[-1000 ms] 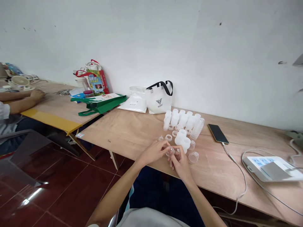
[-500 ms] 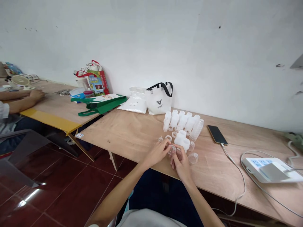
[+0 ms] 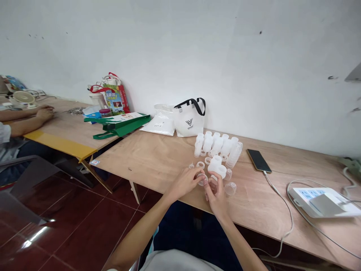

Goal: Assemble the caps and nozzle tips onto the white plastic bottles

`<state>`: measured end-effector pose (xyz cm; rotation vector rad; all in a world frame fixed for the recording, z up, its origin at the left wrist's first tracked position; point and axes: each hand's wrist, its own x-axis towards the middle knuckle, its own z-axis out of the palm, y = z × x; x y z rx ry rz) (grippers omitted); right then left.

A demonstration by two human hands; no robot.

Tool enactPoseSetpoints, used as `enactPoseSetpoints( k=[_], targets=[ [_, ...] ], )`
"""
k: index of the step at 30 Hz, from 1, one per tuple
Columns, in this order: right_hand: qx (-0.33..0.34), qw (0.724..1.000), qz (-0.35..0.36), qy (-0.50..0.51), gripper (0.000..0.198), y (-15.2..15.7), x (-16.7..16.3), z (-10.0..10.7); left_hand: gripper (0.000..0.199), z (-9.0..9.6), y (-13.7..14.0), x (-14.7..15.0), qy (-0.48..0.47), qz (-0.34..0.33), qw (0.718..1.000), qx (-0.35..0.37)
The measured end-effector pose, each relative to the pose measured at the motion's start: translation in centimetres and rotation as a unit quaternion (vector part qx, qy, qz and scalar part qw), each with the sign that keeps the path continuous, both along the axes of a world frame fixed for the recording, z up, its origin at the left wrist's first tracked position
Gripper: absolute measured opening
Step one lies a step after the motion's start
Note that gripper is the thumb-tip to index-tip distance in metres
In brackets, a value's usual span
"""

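Observation:
Near the table's front edge, my left hand (image 3: 186,183) pinches a clear, round plastic cap (image 3: 200,179). My right hand (image 3: 216,193) meets it from the other side, thumb and fingertips on the cap's edge. Just beyond my fingers stand white bottle-shaped plastic pieces (image 3: 216,166). Two clear cups (image 3: 230,188) lie right of my right hand. White rings (image 3: 200,165) and a small clear pointed piece (image 3: 191,166) rest past my left hand. Farther back are a row of frosted bottles (image 3: 208,142) and a leaning stack of clear cups (image 3: 234,155).
A phone (image 3: 258,161) on a cable and a white device (image 3: 324,203) lie to the right. A white tote bag (image 3: 189,122), a plastic packet (image 3: 159,124) and a green bag (image 3: 121,126) sit behind, leftwards. Another person's hands (image 3: 43,113) rest on the left table.
The clear cap has tilted and dropped slightly between my fingers. My right fingers have shifted along its edge, and my left hand has turned a little. The loose pieces stay put.

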<state>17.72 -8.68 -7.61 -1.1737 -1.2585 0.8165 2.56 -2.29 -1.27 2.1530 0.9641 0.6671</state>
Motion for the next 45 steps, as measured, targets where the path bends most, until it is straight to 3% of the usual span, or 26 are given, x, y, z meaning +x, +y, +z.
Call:
enactPoseSetpoints(
  k=[8,13,19,26,29,34,42,45],
  targets=[
    [0.001,1.0,-0.016,0.023,0.039,-0.2,-0.1,0.4,0.021,0.0,-0.1,0.0,0.008,-0.002,1.0,0.017],
    [0.002,1.0,-0.002,0.001,0.037,-0.1,-0.1,0.4,0.019,0.0,0.0,-0.2,0.02,0.029,0.999,0.021],
    [-0.003,1.0,0.008,0.006,0.033,-0.1,-0.1,0.3,0.018,0.5,0.2,-0.8,-0.021,-0.017,0.999,-0.017],
    [0.001,1.0,0.003,0.023,0.034,0.1,-0.1,0.2,0.024,0.7,0.2,-0.7,-0.023,-0.008,0.999,-0.023],
    [-0.001,0.999,-0.003,0.042,0.033,0.0,-0.1,0.3,0.032,0.8,0.3,-0.8,-0.05,-0.043,0.995,-0.078],
    [0.017,0.998,-0.017,0.052,0.031,-0.2,-0.1,0.7,0.056,0.8,1.0,-1.8,-0.111,-0.107,0.962,-0.227],
    [0.018,0.999,-0.028,0.028,0.033,-0.4,-0.2,0.7,0.049,0.8,1.5,-2.2,-0.143,-0.113,0.96,-0.215],
    [0.068,0.995,-0.051,-0.05,0.027,-0.6,0.0,0.5,0.048,1.2,1.6,-2.7,-0.185,-0.08,0.955,-0.217]
  ],
)
